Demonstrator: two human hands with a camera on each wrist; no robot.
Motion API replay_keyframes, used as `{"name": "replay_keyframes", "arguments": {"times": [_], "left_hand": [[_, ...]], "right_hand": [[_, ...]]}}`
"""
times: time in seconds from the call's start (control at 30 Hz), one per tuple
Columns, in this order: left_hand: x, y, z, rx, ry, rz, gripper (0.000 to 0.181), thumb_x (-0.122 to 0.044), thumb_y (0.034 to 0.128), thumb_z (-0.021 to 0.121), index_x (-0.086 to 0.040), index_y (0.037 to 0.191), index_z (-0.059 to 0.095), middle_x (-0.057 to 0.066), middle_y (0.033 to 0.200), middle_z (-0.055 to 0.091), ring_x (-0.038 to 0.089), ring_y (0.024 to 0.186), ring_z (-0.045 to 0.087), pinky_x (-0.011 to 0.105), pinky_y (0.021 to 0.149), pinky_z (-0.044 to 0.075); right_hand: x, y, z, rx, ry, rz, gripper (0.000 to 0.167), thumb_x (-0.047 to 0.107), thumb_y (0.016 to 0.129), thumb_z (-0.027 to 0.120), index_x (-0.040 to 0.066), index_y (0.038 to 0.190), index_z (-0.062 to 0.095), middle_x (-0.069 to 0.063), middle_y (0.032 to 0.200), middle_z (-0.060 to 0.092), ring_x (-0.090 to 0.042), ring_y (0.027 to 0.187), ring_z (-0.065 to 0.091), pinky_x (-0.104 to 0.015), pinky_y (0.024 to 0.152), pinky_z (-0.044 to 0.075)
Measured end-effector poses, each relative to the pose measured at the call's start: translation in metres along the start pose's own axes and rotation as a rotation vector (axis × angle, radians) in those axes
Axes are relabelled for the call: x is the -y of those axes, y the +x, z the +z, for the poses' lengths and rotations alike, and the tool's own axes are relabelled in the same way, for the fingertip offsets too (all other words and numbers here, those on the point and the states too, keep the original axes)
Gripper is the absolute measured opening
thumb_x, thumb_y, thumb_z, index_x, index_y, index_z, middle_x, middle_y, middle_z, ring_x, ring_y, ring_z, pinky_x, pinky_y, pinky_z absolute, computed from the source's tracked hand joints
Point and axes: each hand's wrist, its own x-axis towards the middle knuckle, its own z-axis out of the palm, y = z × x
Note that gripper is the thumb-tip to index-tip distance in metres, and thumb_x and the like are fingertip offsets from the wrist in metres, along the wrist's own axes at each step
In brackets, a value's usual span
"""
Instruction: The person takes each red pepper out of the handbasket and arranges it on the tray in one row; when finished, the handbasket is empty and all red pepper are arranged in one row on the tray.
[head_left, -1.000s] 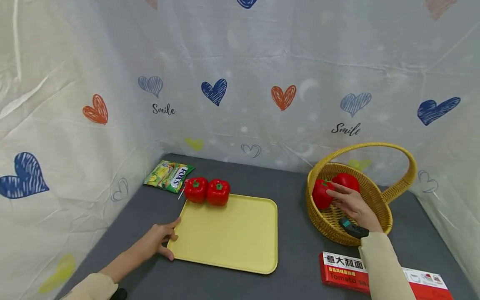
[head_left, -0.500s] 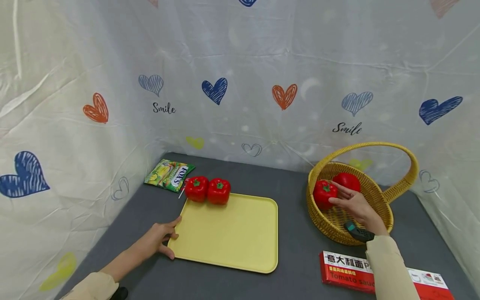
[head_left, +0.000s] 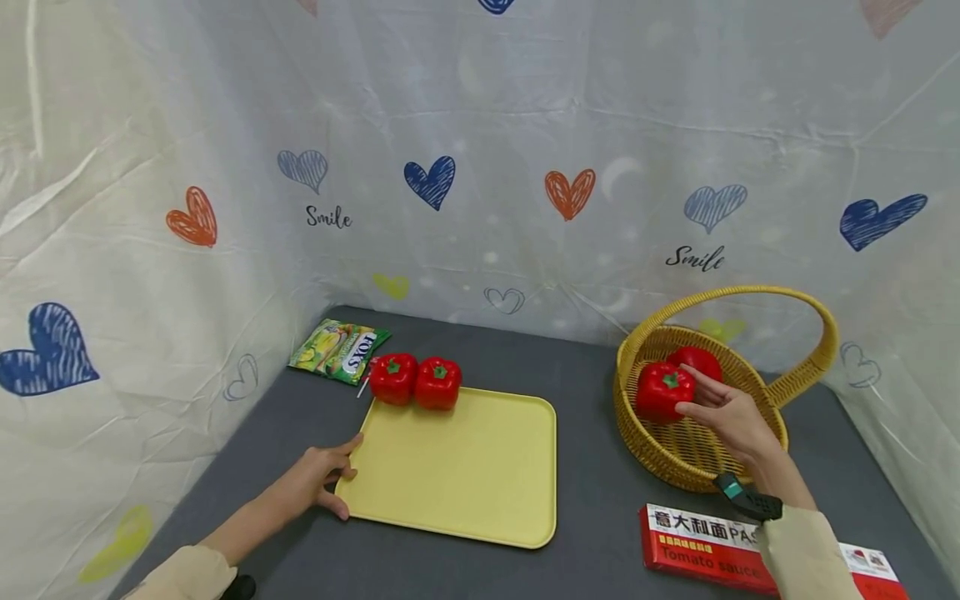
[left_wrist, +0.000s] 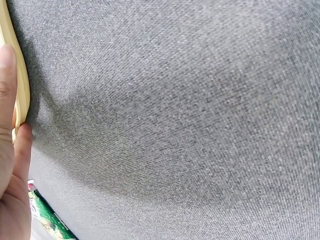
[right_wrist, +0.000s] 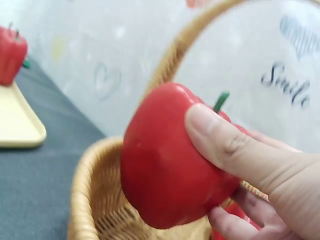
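Note:
In the head view my right hand (head_left: 731,418) grips a red bell pepper (head_left: 664,392) over the yellow wicker basket (head_left: 633,437). The right wrist view has my thumb across the side of that pepper (right_wrist: 170,160), beside its green stem. Another red item (head_left: 697,362) lies in the basket behind it, partly hidden. My left hand (head_left: 322,479) rests at the left edge of the yellow tray (head_left: 465,475), thumb and fingers on its rim (left_wrist: 21,85). Two red peppers (head_left: 392,378) (head_left: 438,383) sit side by side at the tray's back left corner.
A green FOX'S packet (head_left: 337,350) lies behind and left of the tray. Red and white pasta box (head_left: 697,550) lies in front of the basket, partly covered by my right sleeve. The basket's tall handle (head_left: 750,292) arches over it; a patterned curtain (head_left: 495,217) stands behind.
My right hand has drawn back toward the right and nearer, and the gripped pepper has shifted right, its stem now turned toward the head camera. The left hand and tray have stayed put.

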Motion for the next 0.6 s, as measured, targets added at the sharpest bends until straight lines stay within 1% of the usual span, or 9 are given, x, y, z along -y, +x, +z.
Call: {"name": "replay_keyframes", "arguments": {"times": [0.03, 0.1, 0.17, 0.23, 0.27, 0.33, 0.43, 0.47, 0.6], "left_hand": [[0.000, 0.000, 0.000, 0.000, -0.005, 0.001, 0.042, -0.040, 0.0568, 0.083, -0.007, 0.072, 0.063, 0.042, 0.130, 0.042, 0.007, 0.070, 0.059, 0.020, 0.057, 0.048], [0.001, -0.001, 0.000, -0.003, -0.010, -0.001, 0.042, -0.040, 0.0569, 0.084, -0.006, 0.072, 0.063, 0.043, 0.130, 0.042, 0.003, 0.063, 0.053, 0.020, 0.054, 0.046], [0.001, -0.002, 0.000, -0.006, -0.008, -0.003, 0.042, -0.040, 0.0568, 0.084, -0.006, 0.073, 0.064, 0.042, 0.130, 0.042, 0.005, 0.068, 0.057, 0.019, 0.055, 0.047], [0.000, -0.003, 0.000, -0.006, -0.004, -0.004, 0.042, -0.040, 0.0568, 0.084, -0.006, 0.073, 0.064, 0.042, 0.129, 0.042, 0.009, 0.073, 0.060, 0.019, 0.056, 0.047], [0.000, -0.003, -0.001, -0.007, 0.000, -0.005, 0.042, -0.040, 0.0566, 0.084, -0.006, 0.073, 0.064, 0.042, 0.129, 0.043, 0.011, 0.077, 0.062, 0.019, 0.057, 0.048], [0.000, -0.003, -0.001, -0.006, 0.001, -0.003, 0.042, -0.040, 0.0568, 0.084, -0.007, 0.072, 0.064, 0.042, 0.129, 0.043, 0.013, 0.080, 0.062, 0.020, 0.058, 0.049], [0.000, -0.003, -0.001, -0.007, 0.001, 0.002, 0.042, -0.041, 0.0570, 0.083, -0.007, 0.071, 0.063, 0.042, 0.129, 0.042, 0.014, 0.081, 0.063, 0.020, 0.059, 0.050], [0.000, -0.002, -0.001, -0.008, 0.002, 0.004, 0.042, -0.041, 0.0571, 0.083, -0.008, 0.071, 0.062, 0.042, 0.130, 0.042, 0.017, 0.086, 0.064, 0.020, 0.061, 0.051], [0.000, 0.000, 0.000, -0.008, 0.002, 0.007, 0.042, -0.041, 0.0568, 0.083, -0.008, 0.070, 0.060, 0.042, 0.130, 0.042, 0.024, 0.092, 0.064, 0.021, 0.064, 0.053]], "right_hand": [[0.003, -0.002, 0.000, -0.007, -0.007, -0.001, 0.069, 0.018, 0.091, 0.066, 0.009, 0.149, 0.030, -0.030, 0.148, 0.025, 0.014, 0.100, 0.051, -0.024, 0.084, 0.050], [0.008, -0.007, 0.001, -0.015, 0.014, -0.008, 0.068, 0.017, 0.091, 0.067, 0.010, 0.149, 0.032, -0.015, 0.143, 0.045, 0.011, 0.099, 0.054, -0.023, 0.082, 0.051], [0.013, -0.012, 0.002, -0.011, 0.058, -0.030, 0.066, 0.012, 0.090, 0.067, 0.011, 0.148, 0.035, 0.003, 0.130, 0.057, 0.009, 0.099, 0.056, -0.022, 0.080, 0.051], [0.018, -0.016, 0.005, 0.006, 0.113, -0.063, 0.064, 0.007, 0.090, 0.066, 0.011, 0.147, 0.037, 0.019, 0.115, 0.059, 0.007, 0.099, 0.058, -0.021, 0.078, 0.051], [0.021, -0.018, 0.007, 0.015, 0.137, -0.083, 0.064, 0.005, 0.090, 0.066, 0.011, 0.147, 0.039, 0.023, 0.111, 0.059, 0.006, 0.099, 0.059, -0.020, 0.078, 0.051], [0.027, -0.021, 0.012, 0.030, 0.155, -0.124, 0.062, 0.002, 0.089, 0.065, 0.010, 0.146, 0.041, 0.023, 0.112, 0.061, 0.004, 0.101, 0.059, -0.019, 0.078, 0.051], [0.035, -0.025, 0.021, 0.047, 0.138, -0.163, 0.060, 0.001, 0.089, 0.064, 0.010, 0.144, 0.043, 0.022, 0.116, 0.061, 0.004, 0.104, 0.059, -0.020, 0.078, 0.051], [0.037, -0.027, 0.024, 0.055, 0.131, -0.175, 0.059, 0.000, 0.089, 0.064, 0.009, 0.144, 0.044, 0.022, 0.117, 0.061, 0.004, 0.105, 0.058, -0.019, 0.079, 0.051], [0.043, -0.027, 0.040, 0.109, 0.145, -0.177, 0.059, -0.001, 0.089, 0.065, 0.005, 0.143, 0.044, 0.020, 0.121, 0.060, 0.006, 0.109, 0.055, -0.021, 0.081, 0.050]]}}
